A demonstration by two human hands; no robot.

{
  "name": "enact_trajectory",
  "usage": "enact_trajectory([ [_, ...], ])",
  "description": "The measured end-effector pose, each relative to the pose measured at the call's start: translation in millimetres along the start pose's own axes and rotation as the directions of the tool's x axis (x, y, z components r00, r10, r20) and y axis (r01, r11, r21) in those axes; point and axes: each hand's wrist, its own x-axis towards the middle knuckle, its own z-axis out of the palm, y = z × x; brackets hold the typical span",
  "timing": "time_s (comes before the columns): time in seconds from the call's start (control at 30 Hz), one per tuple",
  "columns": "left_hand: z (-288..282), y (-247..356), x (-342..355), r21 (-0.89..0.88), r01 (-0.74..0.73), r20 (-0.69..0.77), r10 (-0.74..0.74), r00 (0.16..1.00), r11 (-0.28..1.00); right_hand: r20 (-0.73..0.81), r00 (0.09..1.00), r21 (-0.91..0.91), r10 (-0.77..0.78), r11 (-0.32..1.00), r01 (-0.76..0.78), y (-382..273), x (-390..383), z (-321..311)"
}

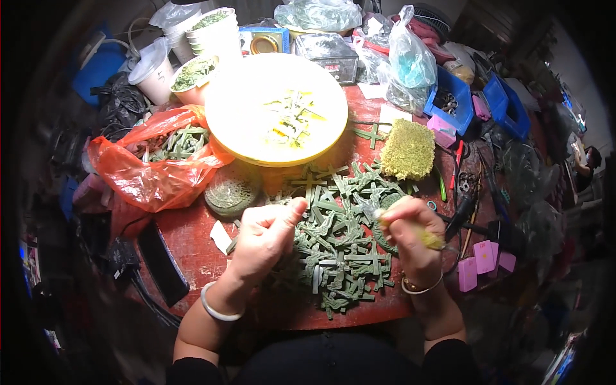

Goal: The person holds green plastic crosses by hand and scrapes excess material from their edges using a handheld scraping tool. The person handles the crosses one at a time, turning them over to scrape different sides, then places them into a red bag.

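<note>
My left hand (pixel 266 234) is closed in a fist, thumb on top, at the left edge of a heap of green cross-shaped pieces (pixel 343 247). Whatever its fingers may hold is hidden. To the right of the heap, my right hand (pixel 417 234) grips a slim tool with a yellowish handle (pixel 431 240). The tool's thin end points left over the heap and is blurred. The two hands are apart. Many of the pieces bear a raised figure, and they lie in a loose jumble on the red table (pixel 186 228).
Behind the heap stands a brightly lit round tray (pixel 237 122) with more pieces. A red plastic bag (pixel 122 167) of pieces and a round stone-like block (pixel 234 190) lie left. On the right are a yellow-green sponge (pixel 408 149), pink blocks (pixel 486 256), blue bins (pixel 452 99) and cables.
</note>
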Motion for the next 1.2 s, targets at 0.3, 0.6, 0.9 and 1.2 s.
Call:
enact_trajectory([
  [0.3, 23, -11, 1, 0.055, -0.065, -0.096, 0.070, 0.993, 0.996, 0.387, 0.919, -0.825, -0.074, 0.418, 0.381, 1, 5, 9],
  [0.6, 20, -16, 6, 0.458, -0.448, 0.318, 0.329, 0.889, 0.768, 0.240, 0.961, -0.815, -0.134, 0.510, 0.275, 11, -1, 14],
  [0.9, 28, -19, 2, 0.423, -0.589, 0.378, 0.456, 0.805, 0.689, 0.082, 0.905, -0.160, 0.417, 0.902, -0.401, -1, 0, 13],
  [1.2, 19, -7, -6, -0.134, 0.235, 0.246, -0.198, 0.949, 0.963, 0.047, 0.998, -0.531, 0.038, 0.847, -0.007, 9, -3, 13],
])
